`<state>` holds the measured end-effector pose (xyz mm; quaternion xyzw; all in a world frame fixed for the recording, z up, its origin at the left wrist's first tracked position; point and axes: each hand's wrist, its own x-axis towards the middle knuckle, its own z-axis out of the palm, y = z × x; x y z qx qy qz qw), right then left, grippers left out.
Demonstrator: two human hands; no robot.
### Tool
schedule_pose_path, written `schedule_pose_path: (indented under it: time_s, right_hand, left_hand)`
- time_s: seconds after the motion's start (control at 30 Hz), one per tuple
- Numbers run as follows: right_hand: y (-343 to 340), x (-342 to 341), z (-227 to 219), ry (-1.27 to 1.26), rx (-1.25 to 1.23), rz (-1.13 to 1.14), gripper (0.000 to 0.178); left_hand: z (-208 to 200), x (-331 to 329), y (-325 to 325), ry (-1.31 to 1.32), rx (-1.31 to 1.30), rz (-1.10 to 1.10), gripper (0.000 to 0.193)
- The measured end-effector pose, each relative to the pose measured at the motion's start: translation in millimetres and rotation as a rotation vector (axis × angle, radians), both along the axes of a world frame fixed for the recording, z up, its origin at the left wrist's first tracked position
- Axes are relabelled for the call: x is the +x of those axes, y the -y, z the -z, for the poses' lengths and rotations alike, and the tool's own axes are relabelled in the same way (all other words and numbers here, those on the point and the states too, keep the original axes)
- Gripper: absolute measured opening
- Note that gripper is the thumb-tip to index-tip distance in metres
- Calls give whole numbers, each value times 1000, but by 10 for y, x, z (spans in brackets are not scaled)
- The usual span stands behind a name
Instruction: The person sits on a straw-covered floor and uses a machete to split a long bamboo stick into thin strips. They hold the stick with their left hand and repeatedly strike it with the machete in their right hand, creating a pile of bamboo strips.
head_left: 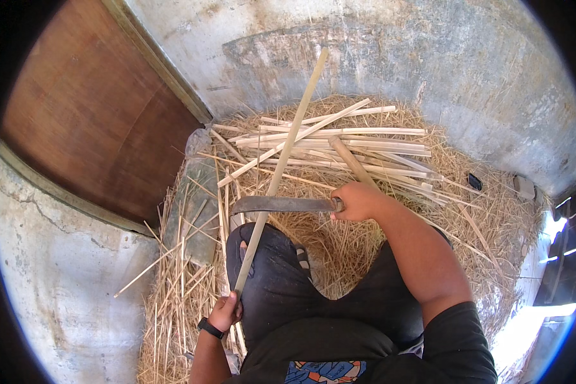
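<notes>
My left hand [226,312], with a black band at its wrist, is closed around the lower end of a long, pale bamboo strip [296,128]. The strip slants up and away past my left knee, its far end raised in front of the wall. My right hand [358,202] grips a machete [285,204] by its handle, which the fingers mostly hide. Its dark, hooked-tip blade points left and crosses the strip just above my knee. I cannot tell how deep the edge touches. Beyond my right hand lies a thicker brown wooden stick [351,160].
Several split bamboo strips [365,142] lie piled on straw and shavings [326,253] ahead of me. Thin slivers [185,281] litter the left side. A brown wooden door [96,109] and a stained wall [390,57] enclose the spot. A small black object [474,182] lies at right.
</notes>
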<state>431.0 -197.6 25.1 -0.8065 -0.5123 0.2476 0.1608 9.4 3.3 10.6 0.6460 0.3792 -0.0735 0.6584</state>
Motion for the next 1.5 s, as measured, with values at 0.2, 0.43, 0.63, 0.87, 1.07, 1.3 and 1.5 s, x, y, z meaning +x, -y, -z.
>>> schedule_pose_path:
  time_s: [0.2,0.43,0.63,0.87,1.07,1.3,1.5]
  right_hand:
    - [-3,-7,-32,4,-6,-6,38]
    - [1,-21,-102,14,-17,18,37]
    - [46,18,-113,124,89,28,38]
    - [159,143,-356,44,118,136,36]
    - [109,16,-313,210,89,34,31]
    - [225,235,-290,98,53,183,36]
    - [105,-56,-240,212,119,-39,28]
  left_hand:
    - [46,-15,-17,16,3,-6,70]
    - [61,-17,-30,22,1,3,72]
    - [66,-15,-14,25,20,-7,72]
    - [1,4,33,-16,44,-44,66]
    - [-19,31,81,-49,166,-36,64]
    - [44,-2,116,-70,312,-9,65]
    - [158,-59,50,-60,363,32,66]
